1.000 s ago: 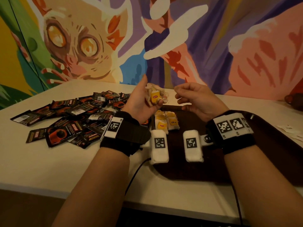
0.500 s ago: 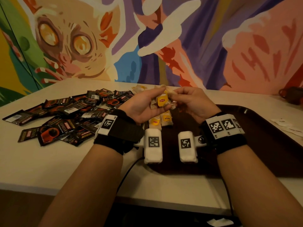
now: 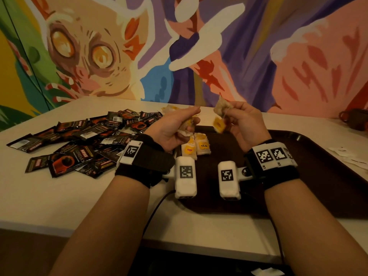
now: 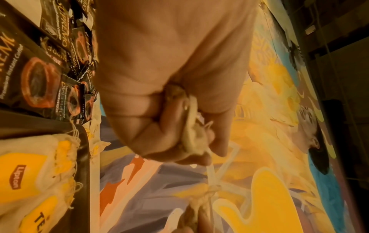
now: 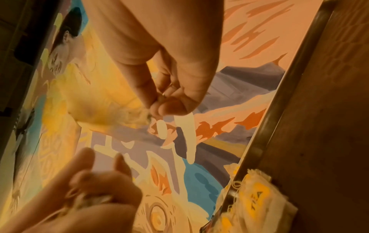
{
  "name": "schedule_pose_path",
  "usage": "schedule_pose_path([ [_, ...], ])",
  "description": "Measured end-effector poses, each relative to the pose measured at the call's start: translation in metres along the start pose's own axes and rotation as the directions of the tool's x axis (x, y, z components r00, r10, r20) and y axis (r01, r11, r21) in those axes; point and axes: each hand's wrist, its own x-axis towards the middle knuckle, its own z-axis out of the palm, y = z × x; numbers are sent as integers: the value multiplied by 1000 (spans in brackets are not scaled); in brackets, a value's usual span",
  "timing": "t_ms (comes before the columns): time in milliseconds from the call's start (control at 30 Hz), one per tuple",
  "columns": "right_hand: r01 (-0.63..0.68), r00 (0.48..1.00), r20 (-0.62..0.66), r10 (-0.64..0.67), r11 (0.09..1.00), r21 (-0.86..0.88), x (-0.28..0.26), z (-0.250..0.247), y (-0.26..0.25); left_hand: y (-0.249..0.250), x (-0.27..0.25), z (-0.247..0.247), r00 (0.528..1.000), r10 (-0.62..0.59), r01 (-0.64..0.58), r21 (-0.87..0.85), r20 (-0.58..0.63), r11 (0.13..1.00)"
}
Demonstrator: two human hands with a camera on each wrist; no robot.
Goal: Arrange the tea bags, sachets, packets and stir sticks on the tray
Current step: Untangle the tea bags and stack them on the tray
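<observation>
My left hand (image 3: 192,118) grips a small bunch of tea bags (image 3: 185,126) above the tray's left edge; the left wrist view shows them crumpled in the fist (image 4: 192,134). My right hand (image 3: 229,116) pinches a single tea bag (image 3: 221,108) lifted clear of the bunch, with its yellow tag (image 3: 219,124) dangling on a string. Two tea bags (image 3: 196,148) lie side by side at the near left of the dark brown tray (image 3: 308,186). A pile of black coffee sachets (image 3: 87,144) lies on the table to the left.
More tea bags (image 3: 172,108) lie on the white table behind my left hand. White paper packets (image 3: 350,158) lie right of the tray, and a brown pot (image 3: 354,121) stands at the far right. A painted wall runs along the table's back edge.
My hands, together on the bunch half a second ago, have moved apart. The right hand has pulled one tea bag out to the right; the left keeps the others.
</observation>
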Motion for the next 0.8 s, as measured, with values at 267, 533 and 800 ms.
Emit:
schedule_pose_path([
  [267, 9, 999, -32, -9, 1000, -15, 3, -5, 0, 1, 1, -6, 997, 76, -76, 6, -18, 997],
  [533, 29, 984, 173, -30, 1000, 9, -6, 0, -5, 1, -2, 0, 999, 44, -43, 87, -9, 995],
  [800, -1, 937, 347, 24, 998, -67, -10, 5, -5, -2, -2, 1, 987, 26, -50, 144, 161, 988],
])
